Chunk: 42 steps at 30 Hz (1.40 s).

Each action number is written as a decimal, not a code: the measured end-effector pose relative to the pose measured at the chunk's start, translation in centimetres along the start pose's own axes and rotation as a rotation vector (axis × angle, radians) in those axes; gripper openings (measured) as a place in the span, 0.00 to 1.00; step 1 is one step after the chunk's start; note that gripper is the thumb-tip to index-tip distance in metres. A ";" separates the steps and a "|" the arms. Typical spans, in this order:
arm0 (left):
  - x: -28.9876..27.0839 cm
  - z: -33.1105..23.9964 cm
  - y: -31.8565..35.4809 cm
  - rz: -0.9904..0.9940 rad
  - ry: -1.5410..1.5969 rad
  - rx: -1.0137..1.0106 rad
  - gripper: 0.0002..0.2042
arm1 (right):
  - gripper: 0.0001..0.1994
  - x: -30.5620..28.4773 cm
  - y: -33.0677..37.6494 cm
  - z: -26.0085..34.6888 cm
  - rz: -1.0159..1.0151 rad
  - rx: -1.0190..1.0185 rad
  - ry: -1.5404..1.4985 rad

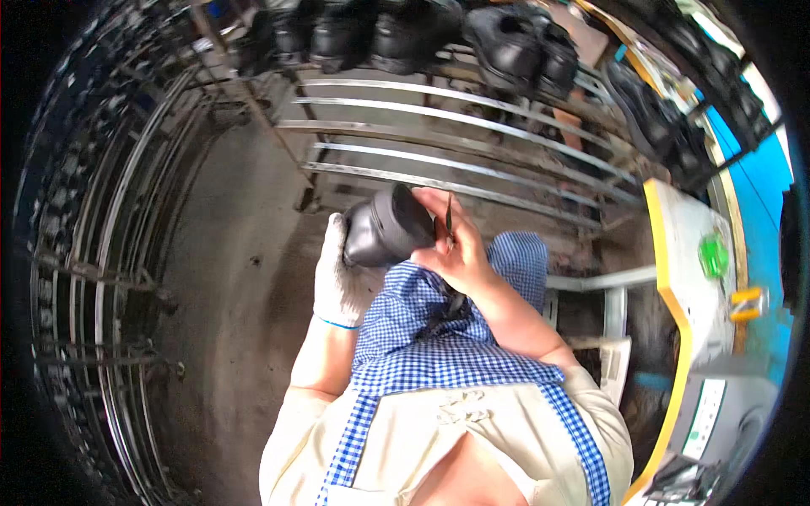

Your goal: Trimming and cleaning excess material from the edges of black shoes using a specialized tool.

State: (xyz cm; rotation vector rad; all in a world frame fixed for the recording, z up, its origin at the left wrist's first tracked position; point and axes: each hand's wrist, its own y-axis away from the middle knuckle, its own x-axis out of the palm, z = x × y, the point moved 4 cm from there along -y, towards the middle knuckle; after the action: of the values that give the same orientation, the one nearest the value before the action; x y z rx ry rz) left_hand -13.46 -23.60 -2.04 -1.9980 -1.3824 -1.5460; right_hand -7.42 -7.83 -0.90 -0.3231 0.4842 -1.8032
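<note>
Gloved left hand clamps the black shoe — and the right hand touches it, gripping a slim dark tool!

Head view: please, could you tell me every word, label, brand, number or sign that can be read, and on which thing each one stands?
White rectangular label with green marks, on the grey boxy unit at right: too small and blurred to read.
Glossy black shoe: no readable text shows.
No other readable text.
</note>
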 end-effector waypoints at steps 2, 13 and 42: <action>1.3 2.8 0.9 0.096 0.040 -0.193 0.27 | 0.24 -1.7 0.5 -0.8 -0.058 -0.032 -0.010; 3.5 6.8 0.9 0.270 -0.298 0.001 0.23 | 0.16 -6.8 5.7 2.3 -0.142 0.226 0.330; 1.7 7.4 0.7 0.169 -0.778 0.444 0.15 | 0.22 -4.0 4.8 6.8 -0.051 0.019 0.643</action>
State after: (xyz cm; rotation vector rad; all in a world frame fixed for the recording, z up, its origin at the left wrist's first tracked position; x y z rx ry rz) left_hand -8.38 -18.03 -3.34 -2.4083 -1.5532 -0.3107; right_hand 0.85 -6.21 2.88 0.2769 0.9085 -1.9435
